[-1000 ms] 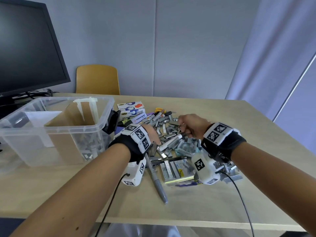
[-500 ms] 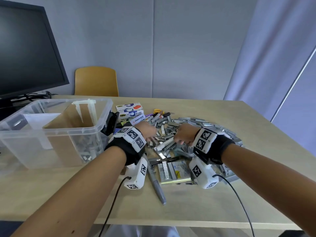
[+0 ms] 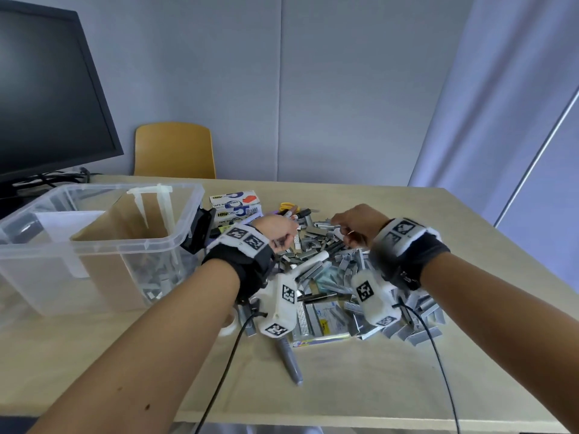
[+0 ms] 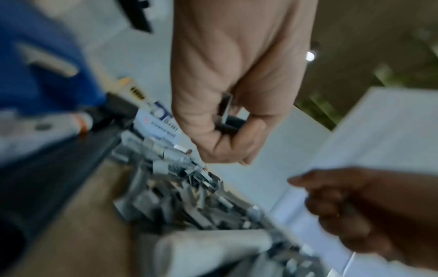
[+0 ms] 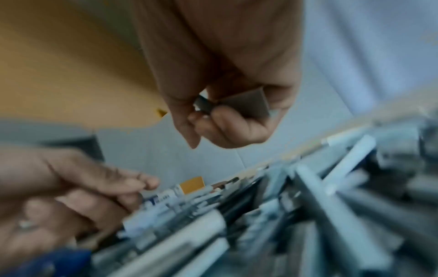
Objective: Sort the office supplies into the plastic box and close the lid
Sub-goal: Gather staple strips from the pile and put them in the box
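A heap of grey staple strips (image 3: 332, 261) mixed with pens lies on the table right of the clear plastic box (image 3: 94, 242). My left hand (image 3: 279, 230) hovers over the heap's left side, fingers curled round staple strips (image 4: 226, 112). My right hand (image 3: 354, 223) hovers over the heap's far right part and pinches staple strips (image 5: 246, 105) between thumb and fingers. Staple strips also lie on the box floor (image 3: 156, 280) beside a cardboard divider (image 3: 116, 227). No lid is in view.
Tape dispenser cartons (image 3: 235, 205) stand behind the heap, next to a black object (image 3: 199, 230) against the box. A grey marker (image 3: 289, 358) lies toward the front edge. A monitor (image 3: 47, 95) stands at far left and a yellow chair (image 3: 175, 150) behind the table.
Both hands have risen off the heap with staple strips in them; the right hand moved back to the right, and the left moved slightly up and away.
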Available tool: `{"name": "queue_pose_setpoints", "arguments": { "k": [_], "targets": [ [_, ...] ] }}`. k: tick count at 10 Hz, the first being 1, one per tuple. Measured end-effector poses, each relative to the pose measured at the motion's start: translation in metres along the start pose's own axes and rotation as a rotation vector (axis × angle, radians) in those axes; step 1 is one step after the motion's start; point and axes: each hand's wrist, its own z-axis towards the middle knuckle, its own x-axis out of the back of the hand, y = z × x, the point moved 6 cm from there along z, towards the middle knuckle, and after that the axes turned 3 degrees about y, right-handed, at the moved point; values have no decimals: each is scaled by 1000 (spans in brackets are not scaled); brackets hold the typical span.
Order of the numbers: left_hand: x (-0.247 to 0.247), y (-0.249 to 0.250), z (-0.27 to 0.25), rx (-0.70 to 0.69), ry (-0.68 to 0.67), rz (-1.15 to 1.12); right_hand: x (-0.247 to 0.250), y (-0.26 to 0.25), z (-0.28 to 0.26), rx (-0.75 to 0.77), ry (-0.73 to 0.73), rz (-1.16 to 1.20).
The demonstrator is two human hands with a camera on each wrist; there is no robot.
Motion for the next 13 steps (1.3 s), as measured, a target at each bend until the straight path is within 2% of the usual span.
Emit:
{"name": "queue_pose_setpoints", "arguments": {
  "k": [1, 2, 3, 4, 5, 6, 7, 8, 9, 10, 11, 12, 13],
  "targets": [
    [-12, 4, 9, -111, 4, 597, -5, -15, 5, 217, 50, -484],
    [-24, 7, 13, -144, -11, 993, -9, -16, 9, 266, 9, -864],
    [-27, 9, 21, -164, -27, 1144, -8, -5, 12, 216, -66, -1104],
    [-28, 3, 28, -170, -58, 1170, -14, 7, 17, 221, -93, -1211],
    [-28, -5, 31, -191, -56, 1151, -18, 11, 21, 235, -76, -1214],
    [-23, -6, 36, -176, 33, 974, -13, 5, 19, 204, -71, -1117],
    [-18, 3, 22, -147, 92, 785, 1, -1, 11, 162, -130, -769],
    [-17, 2, 30, -136, -32, 553, 10, 1, 6, 41, -195, -68],
    [-12, 3, 28, -151, -103, -42, 8, -2, 7, 18, -255, 431],
    [-5, 8, 22, -203, -122, -561, 4, -10, 9, 25, -271, 666],
    [-2, 13, 17, -221, -182, -734, 0, -18, 12, 48, -246, 730],
    [3, 19, 17, -237, -199, -798, -5, -22, 20, 35, -179, 573],
    [9, 21, 23, -252, -185, -794, -7, -27, 34, 106, -17, -7]
  ]
}}
